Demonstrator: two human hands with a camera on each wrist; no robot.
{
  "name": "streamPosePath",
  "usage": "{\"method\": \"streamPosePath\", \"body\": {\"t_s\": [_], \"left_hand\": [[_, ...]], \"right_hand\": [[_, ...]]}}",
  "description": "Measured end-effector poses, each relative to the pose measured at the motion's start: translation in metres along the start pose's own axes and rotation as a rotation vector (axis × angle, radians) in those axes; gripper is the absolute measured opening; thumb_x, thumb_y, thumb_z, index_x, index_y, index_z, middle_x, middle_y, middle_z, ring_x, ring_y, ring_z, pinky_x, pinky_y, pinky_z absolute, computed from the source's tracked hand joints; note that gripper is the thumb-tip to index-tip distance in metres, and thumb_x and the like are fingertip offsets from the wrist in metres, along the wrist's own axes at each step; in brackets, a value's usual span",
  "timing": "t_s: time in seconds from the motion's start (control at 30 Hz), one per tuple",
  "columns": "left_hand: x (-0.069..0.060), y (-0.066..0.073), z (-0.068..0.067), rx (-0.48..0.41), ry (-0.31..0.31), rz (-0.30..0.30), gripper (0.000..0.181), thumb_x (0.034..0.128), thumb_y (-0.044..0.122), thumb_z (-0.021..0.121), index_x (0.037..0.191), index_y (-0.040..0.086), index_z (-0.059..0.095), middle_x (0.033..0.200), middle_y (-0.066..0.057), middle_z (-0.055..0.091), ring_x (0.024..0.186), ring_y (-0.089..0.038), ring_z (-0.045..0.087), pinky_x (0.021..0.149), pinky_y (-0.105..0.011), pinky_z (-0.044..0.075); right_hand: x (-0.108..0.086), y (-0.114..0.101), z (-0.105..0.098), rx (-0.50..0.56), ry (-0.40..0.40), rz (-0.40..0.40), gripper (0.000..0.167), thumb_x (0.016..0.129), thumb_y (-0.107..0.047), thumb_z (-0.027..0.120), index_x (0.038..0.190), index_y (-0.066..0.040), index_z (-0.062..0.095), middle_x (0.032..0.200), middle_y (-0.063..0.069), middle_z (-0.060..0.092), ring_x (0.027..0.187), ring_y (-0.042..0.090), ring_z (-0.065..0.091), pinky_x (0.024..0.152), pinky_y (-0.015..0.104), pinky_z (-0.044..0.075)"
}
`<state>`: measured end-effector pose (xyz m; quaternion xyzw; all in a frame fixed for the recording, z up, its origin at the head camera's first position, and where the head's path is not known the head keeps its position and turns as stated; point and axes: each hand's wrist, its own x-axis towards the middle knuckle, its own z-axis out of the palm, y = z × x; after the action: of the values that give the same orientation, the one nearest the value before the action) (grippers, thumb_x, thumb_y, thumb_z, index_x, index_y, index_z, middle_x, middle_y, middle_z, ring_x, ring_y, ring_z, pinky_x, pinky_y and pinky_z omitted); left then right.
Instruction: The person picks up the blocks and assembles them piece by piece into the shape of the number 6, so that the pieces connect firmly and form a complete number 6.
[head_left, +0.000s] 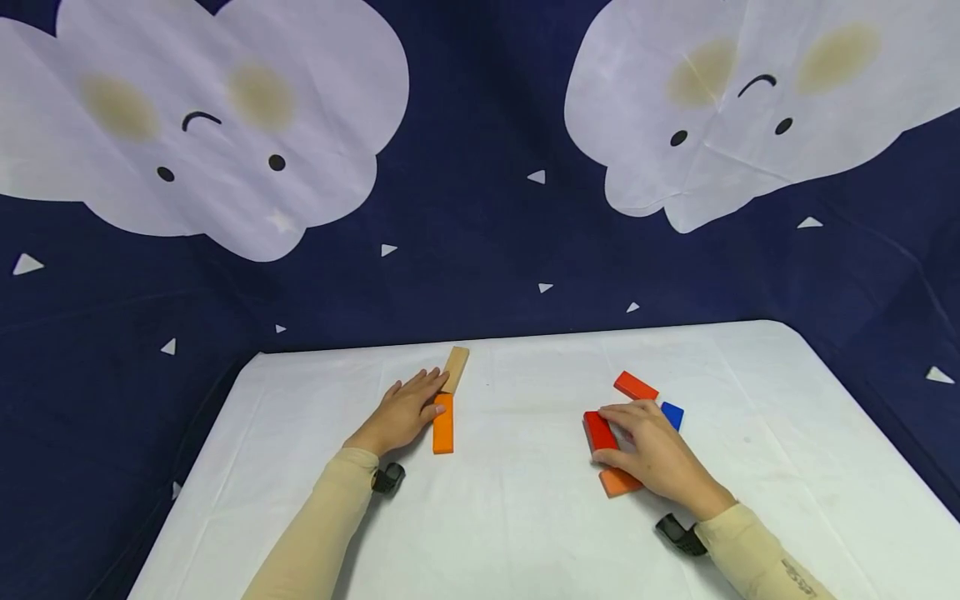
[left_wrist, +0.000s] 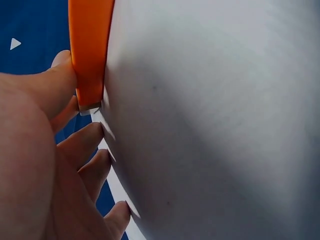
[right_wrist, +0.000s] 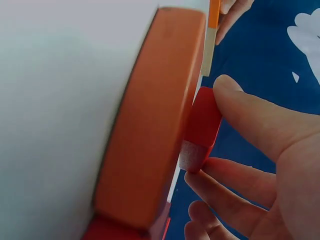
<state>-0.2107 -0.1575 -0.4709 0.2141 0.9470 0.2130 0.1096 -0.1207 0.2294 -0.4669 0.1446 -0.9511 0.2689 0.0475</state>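
Nearest: black wrist gadget [head_left: 681,535] on R arm sits low over the counter [head_left: 525,517]; could clip stuff if that wrist drops. Next out, near orange block [head_left: 618,482], partly under R hand [head_left: 660,450]: a low sideways drag would prob. shove it. R wrist view also shows a red bit [right_wrist: 112,230] against it; can't tell if stacked or just adjacent.

R fingers: thumb + fingertips pinch the held red block [head_left: 600,432] toward its ends, over by the R cluster. Tip contact only, so it could pivot/slip if the pinch is off-ctr.

L side, approx same depth: left orange block [head_left: 443,425], flat, L thumb on it. L hand [head_left: 405,412] has fingers straight + spread, no grip; a wrist twist could skew the join w/ the wood block.

Behind R hand: blue block [head_left: 672,415], part hidden, easy to bump blind. Then spare red block [head_left: 635,386], just past R fingers; reaching fwd could knock it.

Farthest: wood block [head_left: 455,369], angled off the orange end, near the counter's back edge; over-push = may go off the back.
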Motion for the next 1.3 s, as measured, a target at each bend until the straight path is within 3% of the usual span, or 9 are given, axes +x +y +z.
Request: {"method": "streamPosePath", "body": {"t_s": [0.83,1.07,1.3], "left_hand": [[-0.001,0.001,0.000,0.008,-0.004,0.002,0.059,0.1069,0.035,0.049,0.159,0.014,0.031,0.163,-0.012,0.029,0.152,-0.031,0.020,0.121,-0.060,0.009],[0.000,0.001,-0.002,0.018,-0.004,0.001,0.059,0.1069,0.035,0.049,0.159,0.014,0.031,0.163,-0.011,0.030,0.152,-0.031,0.020,0.121,-0.060,0.010],[-0.001,0.003,-0.003,0.020,-0.011,-0.002,0.058,0.1068,0.035,0.049,0.159,0.014,0.032,0.163,-0.010,0.030,0.152,-0.030,0.020,0.121,-0.059,0.010]], "right_hand": [[0.011,-0.049,0.023,0.037,-0.065,-0.053,0.064,0.078,-0.037,0.087,0.133,-0.010,0.067,0.130,-0.002,0.064,0.119,0.016,0.050,0.094,0.042,0.053],[0.018,-0.065,0.032,0.037,-0.059,-0.124,0.064,0.076,-0.036,0.089,0.130,-0.008,0.068,0.129,-0.001,0.065,0.118,0.017,0.051,0.097,0.042,0.052],[0.022,-0.084,0.043,0.052,-0.104,-0.160,0.062,0.076,-0.036,0.089,0.128,-0.008,0.069,0.128,-0.001,0.066,0.117,0.016,0.051,0.098,0.041,0.051]]}}
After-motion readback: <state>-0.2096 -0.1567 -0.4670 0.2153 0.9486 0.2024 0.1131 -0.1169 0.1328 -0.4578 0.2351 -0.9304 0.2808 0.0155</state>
